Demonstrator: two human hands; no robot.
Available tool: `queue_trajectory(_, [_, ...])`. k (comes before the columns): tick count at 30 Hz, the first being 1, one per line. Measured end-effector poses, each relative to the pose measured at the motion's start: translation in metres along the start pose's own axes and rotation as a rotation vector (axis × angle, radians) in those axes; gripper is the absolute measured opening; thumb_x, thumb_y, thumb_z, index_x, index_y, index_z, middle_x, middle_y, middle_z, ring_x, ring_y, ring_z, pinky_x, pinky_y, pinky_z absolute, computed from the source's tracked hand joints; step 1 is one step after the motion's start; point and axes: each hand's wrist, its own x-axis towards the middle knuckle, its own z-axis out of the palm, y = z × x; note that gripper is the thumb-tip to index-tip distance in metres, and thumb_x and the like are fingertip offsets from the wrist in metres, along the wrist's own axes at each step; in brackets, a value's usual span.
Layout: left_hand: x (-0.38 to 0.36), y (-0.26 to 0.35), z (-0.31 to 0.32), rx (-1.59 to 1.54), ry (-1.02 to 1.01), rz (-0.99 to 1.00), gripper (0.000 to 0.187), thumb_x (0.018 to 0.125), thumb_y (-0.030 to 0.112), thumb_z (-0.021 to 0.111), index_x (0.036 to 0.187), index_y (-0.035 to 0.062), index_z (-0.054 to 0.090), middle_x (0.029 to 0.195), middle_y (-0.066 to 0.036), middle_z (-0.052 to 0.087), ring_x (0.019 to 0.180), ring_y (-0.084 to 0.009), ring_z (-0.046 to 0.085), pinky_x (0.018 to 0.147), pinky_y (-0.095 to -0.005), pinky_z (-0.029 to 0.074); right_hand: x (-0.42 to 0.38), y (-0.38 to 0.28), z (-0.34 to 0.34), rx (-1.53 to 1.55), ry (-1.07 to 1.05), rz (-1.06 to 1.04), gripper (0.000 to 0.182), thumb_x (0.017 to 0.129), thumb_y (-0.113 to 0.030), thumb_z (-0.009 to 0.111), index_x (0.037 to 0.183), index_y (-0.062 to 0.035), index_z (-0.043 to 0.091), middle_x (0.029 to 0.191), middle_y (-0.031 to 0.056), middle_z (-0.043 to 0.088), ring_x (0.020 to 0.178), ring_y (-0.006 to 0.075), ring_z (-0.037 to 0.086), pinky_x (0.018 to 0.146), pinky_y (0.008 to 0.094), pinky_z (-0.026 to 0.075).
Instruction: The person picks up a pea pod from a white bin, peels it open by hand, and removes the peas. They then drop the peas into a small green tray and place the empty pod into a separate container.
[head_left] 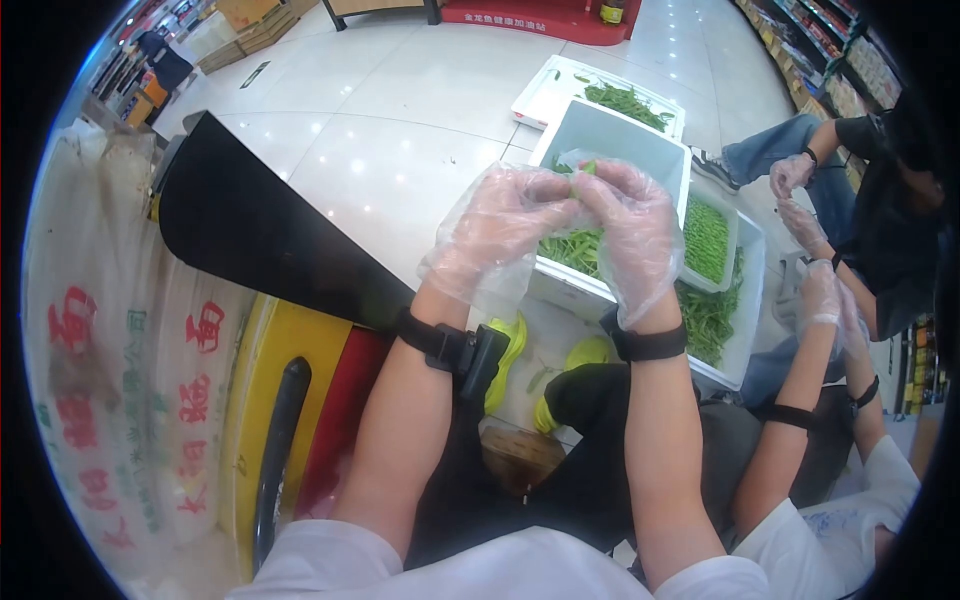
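In clear plastic gloves, my left hand (505, 215) and my right hand (635, 215) meet fingertip to fingertip above a white foam box (610, 125). A small green pea pod (589, 168) shows between the pinched fingers, mostly hidden by them. Both hands are closed on it. Under my hands, the box holds a heap of green pods (572, 250). To the right, a clear tub of shelled green peas (706, 238) sits in a second foam box (750, 310), with more pods (712, 325) beside and below it.
Farther off, a shallow white foam box (540, 95) holds pods (625, 103). Two co-workers with gloved hands (792, 176) (822, 295) sit at the right. A black panel (270, 230) and printed sacks (120, 380) stand at the left. Shelves line the upper right.
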Motion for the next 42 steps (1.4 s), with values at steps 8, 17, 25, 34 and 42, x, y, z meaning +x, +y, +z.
queue_trajectory(8, [-0.006,0.004,0.004,-0.113,-0.041,-0.057,0.022,0.085,0.009,0.067,0.102,-0.0053,0.067,0.087,-0.004,0.066,0.079,-0.0082,0.058,0.072,-0.0237,0.049,-0.008,0.004,-0.001,-0.080,0.050,-0.019,0.023,0.079,-0.008,0.074,0.097,0.0039,0.066,0.089,0.0071,0.067,0.079,0.0116,0.062,0.071,0.0234,0.050])
queue_trajectory(17, [-0.004,-0.004,0.000,-0.168,-0.017,-0.082,0.019,0.082,0.007,0.067,0.095,-0.0071,0.068,0.082,-0.004,0.066,0.076,-0.0069,0.057,0.069,-0.0238,0.049,-0.002,0.015,0.002,-0.006,0.066,-0.055,0.017,0.082,-0.009,0.071,0.092,0.0025,0.065,0.084,0.0053,0.065,0.074,0.0093,0.060,0.065,0.0217,0.048])
queue_trajectory(25, [-0.001,-0.004,-0.008,-0.181,-0.030,-0.083,0.022,0.083,0.008,0.067,0.097,-0.0081,0.068,0.083,-0.005,0.066,0.076,-0.0077,0.058,0.070,-0.0232,0.049,0.002,0.014,0.008,-0.018,0.058,-0.094,0.011,0.085,-0.011,0.068,0.085,-0.0003,0.065,0.077,0.0012,0.062,0.066,0.0079,0.056,0.060,0.0215,0.046])
queue_trajectory(34, [0.001,-0.009,-0.011,-0.245,-0.069,-0.059,0.025,0.087,0.011,0.066,0.104,-0.0078,0.065,0.082,-0.004,0.063,0.073,-0.0078,0.055,0.068,-0.0230,0.047,0.003,0.016,0.008,0.134,0.096,-0.047,0.018,0.089,-0.016,0.065,0.094,0.0011,0.067,0.077,0.0024,0.062,0.067,0.0072,0.055,0.060,0.0219,0.045])
queue_trajectory(42, [0.000,-0.007,-0.009,-0.156,-0.013,-0.088,0.027,0.086,0.011,0.068,0.107,-0.0066,0.065,0.086,-0.005,0.065,0.075,-0.0079,0.056,0.070,-0.0231,0.048,0.002,0.010,0.006,-0.059,0.095,-0.037,0.021,0.088,-0.016,0.065,0.096,0.0027,0.067,0.076,0.0020,0.063,0.064,0.0069,0.054,0.060,0.0215,0.044])
